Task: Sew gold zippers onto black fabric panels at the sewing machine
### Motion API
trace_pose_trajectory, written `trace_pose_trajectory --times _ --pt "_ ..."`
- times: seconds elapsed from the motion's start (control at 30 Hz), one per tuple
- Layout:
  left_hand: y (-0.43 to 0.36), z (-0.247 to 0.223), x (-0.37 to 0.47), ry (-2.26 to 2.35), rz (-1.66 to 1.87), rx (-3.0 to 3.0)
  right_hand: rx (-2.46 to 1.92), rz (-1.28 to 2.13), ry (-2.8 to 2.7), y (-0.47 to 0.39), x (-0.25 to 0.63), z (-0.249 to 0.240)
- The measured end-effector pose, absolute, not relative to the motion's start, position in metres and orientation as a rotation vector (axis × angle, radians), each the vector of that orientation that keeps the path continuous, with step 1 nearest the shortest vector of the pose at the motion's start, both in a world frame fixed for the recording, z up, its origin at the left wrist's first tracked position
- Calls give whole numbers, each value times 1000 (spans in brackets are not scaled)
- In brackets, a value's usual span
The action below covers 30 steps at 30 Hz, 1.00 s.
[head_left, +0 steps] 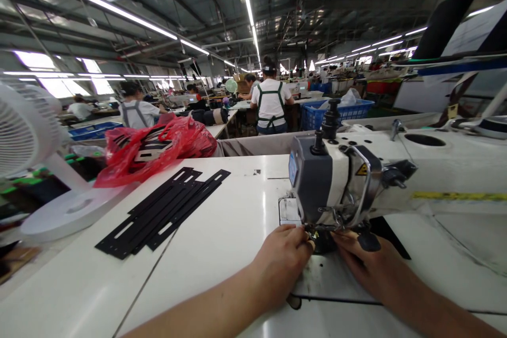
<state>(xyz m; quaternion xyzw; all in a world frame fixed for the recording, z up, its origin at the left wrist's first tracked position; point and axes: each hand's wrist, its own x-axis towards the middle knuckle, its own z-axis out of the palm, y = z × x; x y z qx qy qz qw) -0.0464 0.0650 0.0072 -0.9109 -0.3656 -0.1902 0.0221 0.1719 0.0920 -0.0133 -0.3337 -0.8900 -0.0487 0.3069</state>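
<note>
Under the head of a white and grey sewing machine (317, 179) lies a black strip (325, 243), partly hidden by my hands and the machine. My left hand (283, 261) is closed, its fingers curled together at the strip's left edge beside the presser foot. From the other side my right hand (370, 261) grips the strip, thumb and fingers close to the needle area. More of the black material (392, 237) shows beyond my right hand. Several flat black strips with slots (162, 211) overlap in a pile on the white table (222, 253), left of the machine.
A red plastic bag (158, 142) sits at the table's far left edge, near a white fan (75, 206). Past the table are a blue crate (336, 113) and a person in a white shirt (271, 100), facing away. A dark thread cone (443, 26) stands upper right.
</note>
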Motion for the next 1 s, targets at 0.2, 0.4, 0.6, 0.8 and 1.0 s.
trace_pose_trajectory --times 0.2,0.4,0.6,0.8,1.0 --pt "69 3 -46 -1116 -642 -2818 -894 -151 -2346 93 170 -10" --pt "71 -1 -47 -1104 -671 -2822 -881 -177 -2309 93 169 -6" --pt "72 -4 -48 -1087 -701 -2817 -903 -167 -2309 93 168 -11" --pt "76 -8 -48 -1115 -743 -2801 -883 -120 -2401 97 177 -7" --pt "65 5 -51 -1152 -821 -2769 -949 -509 -2327 78 223 4"
